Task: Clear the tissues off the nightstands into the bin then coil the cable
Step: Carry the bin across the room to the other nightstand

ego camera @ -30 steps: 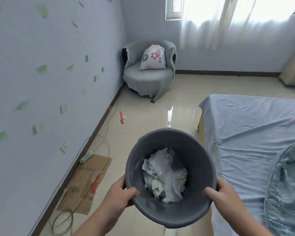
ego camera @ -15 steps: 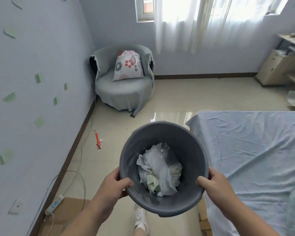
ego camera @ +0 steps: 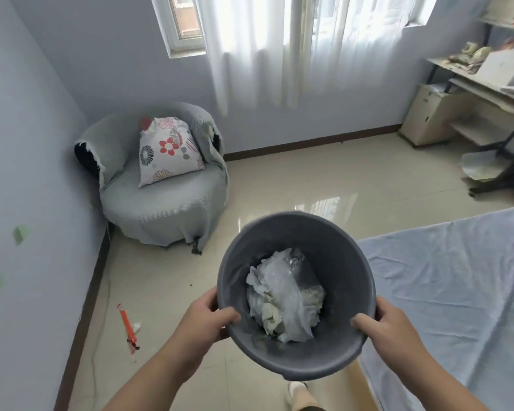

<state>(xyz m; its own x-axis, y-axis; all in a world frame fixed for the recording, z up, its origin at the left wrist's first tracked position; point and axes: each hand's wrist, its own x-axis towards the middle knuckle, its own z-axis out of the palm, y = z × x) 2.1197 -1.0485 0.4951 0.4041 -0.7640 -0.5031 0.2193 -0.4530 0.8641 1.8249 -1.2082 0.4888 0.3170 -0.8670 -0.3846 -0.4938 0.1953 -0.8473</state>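
Observation:
I carry a round grey bin (ego camera: pixel 333 241) in front of me, tilted toward me. My left hand (ego camera: pixel 204 321) grips its left rim with the thumb inside. On the right rim, my right hand (ego camera: pixel 383 324) holds the same way. Crumpled white tissues (ego camera: pixel 282 295) and scraps lie in the bottom of the bin. A thin cable (ego camera: pixel 94 366) runs along the floor by the left wall. No nightstand is in view.
A bed with a light blue sheet (ego camera: pixel 457 292) fills the right. A grey round armchair (ego camera: pixel 161 203) with a flowered cushion stands in the far left corner. An orange stick-like object (ego camera: pixel 128 326) lies on the tiled floor. A desk (ego camera: pixel 472 93) stands far right.
The view has swung right and moved forward along the bed. The power strip and cardboard on the floor have left the view; the desk has come in. Both hands keep hold of the bin.

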